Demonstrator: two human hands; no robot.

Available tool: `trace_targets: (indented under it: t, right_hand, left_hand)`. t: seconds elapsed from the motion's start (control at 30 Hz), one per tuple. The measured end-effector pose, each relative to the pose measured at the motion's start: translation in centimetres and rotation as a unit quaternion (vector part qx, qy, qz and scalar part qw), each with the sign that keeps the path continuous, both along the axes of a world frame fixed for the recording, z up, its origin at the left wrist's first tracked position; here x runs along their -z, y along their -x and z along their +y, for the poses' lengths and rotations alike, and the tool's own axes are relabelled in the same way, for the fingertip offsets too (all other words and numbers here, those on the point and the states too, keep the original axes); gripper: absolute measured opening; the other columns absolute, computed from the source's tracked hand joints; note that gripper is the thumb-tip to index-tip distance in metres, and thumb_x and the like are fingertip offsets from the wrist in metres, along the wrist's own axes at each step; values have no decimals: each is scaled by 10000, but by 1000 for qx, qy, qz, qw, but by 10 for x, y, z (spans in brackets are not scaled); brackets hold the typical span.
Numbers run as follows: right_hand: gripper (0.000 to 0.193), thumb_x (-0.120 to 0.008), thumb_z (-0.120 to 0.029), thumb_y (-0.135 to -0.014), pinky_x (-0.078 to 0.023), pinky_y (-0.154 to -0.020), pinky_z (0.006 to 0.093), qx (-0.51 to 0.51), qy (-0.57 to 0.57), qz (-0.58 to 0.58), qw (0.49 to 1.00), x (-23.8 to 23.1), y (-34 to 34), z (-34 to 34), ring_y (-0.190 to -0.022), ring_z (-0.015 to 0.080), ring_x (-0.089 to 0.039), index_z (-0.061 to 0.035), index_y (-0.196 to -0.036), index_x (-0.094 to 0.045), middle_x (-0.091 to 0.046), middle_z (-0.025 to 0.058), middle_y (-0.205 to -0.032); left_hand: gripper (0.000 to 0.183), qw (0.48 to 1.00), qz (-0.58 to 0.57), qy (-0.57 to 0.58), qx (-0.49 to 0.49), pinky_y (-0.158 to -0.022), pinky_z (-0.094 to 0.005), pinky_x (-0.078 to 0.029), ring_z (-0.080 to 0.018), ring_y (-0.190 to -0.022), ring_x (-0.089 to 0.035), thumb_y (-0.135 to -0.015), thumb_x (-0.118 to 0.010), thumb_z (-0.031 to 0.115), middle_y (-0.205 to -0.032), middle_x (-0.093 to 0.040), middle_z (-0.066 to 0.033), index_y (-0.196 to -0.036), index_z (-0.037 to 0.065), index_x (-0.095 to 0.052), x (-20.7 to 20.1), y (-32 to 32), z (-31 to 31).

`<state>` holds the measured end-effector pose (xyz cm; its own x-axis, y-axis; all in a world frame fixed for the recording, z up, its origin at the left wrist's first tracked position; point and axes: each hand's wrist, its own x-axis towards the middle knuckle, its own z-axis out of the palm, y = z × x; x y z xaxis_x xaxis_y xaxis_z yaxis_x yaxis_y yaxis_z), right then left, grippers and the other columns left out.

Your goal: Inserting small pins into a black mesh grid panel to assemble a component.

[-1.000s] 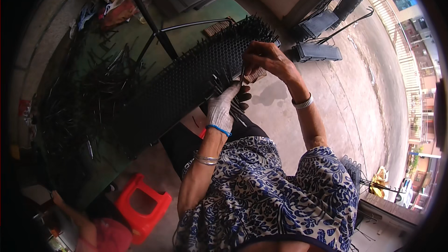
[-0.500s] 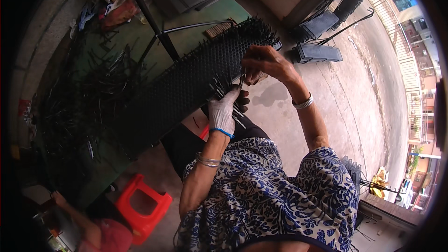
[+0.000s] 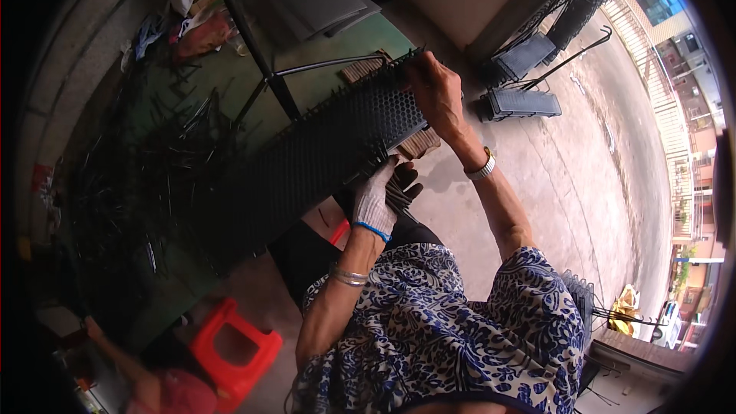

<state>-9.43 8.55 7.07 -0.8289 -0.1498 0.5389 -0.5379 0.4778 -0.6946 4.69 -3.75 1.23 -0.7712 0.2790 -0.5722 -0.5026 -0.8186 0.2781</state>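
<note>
A long black panel [image 3: 326,138] full of small holes lies slantwise before me, with thin black rods standing up along its far edge and far right end. My left hand [image 3: 377,193], in a pale knitted glove with dark fingertips, is closed around a bunch of thin black rods [image 3: 377,155] at the panel's near edge. Bare and pinched, my right hand [image 3: 438,92] is at the panel's far right end, among the standing rods. Whatever its fingertips hold is hidden behind the hand.
Loose black rods [image 3: 192,138] are heaped on the green table [image 3: 172,303] at left. Black metal legs [image 3: 276,92] stand behind the panel. A red plastic stool [image 3: 264,353] and another person's arm [image 3: 123,356] are at lower left. Dark rectangular trays [image 3: 525,103] sit on the floor at right.
My right hand has moved from above the left hand's rods to the panel's far right end. The left hand has shifted slightly right and down, still holding its bunch.
</note>
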Motion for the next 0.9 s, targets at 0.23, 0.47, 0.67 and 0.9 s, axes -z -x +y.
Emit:
trace_targets:
  t: [0.23, 0.47, 0.67, 0.9]
  right_hand:
    - [62, -556, -53, -903, -494, -591, 296, -4, -80, 18, 997, -2, 12, -2, -635, 188, -651, 7, -888, -560, -637, 113, -715]
    - [81, -573, -71, -900, -488, -591, 296, -38, -86, 17, 995, 5, 18, 1, -621, 180, -634, 10, -891, -564, -618, 104, -688]
    - [106, -583, -112, -882, -490, -618, 324, -44, -144, -75, 986, 7, 26, 3, -672, 211, -637, -6, -881, -581, -620, 125, -755]
    - [152, -590, -241, -859, -480, -667, 438, 52, -245, 27, 968, 6, 26, -20, -780, 331, -595, -92, -873, -621, -570, 146, -842]
  left_hand:
    - [141, 999, -20, 12, -26, -725, -430, -574, -233, -798, -663, -929, -572, 191, -918, -677, -123, -1012, 84, -612, 1, -1, 3]
    - [141, 999, -16, 20, -24, -696, -405, -571, -227, -775, -658, -935, -568, 205, -897, -676, -111, -996, 89, -618, 5, -5, 3]
    - [124, 999, -20, 25, -28, -645, -370, -567, -194, -698, -636, -925, -592, 208, -820, -650, -75, -967, 95, -622, 1, -4, 2]
    - [140, 998, -12, 11, -59, -481, -297, -511, -149, -539, -559, -900, -624, 173, -739, -597, -69, -982, 67, -584, -4, -1, 2]
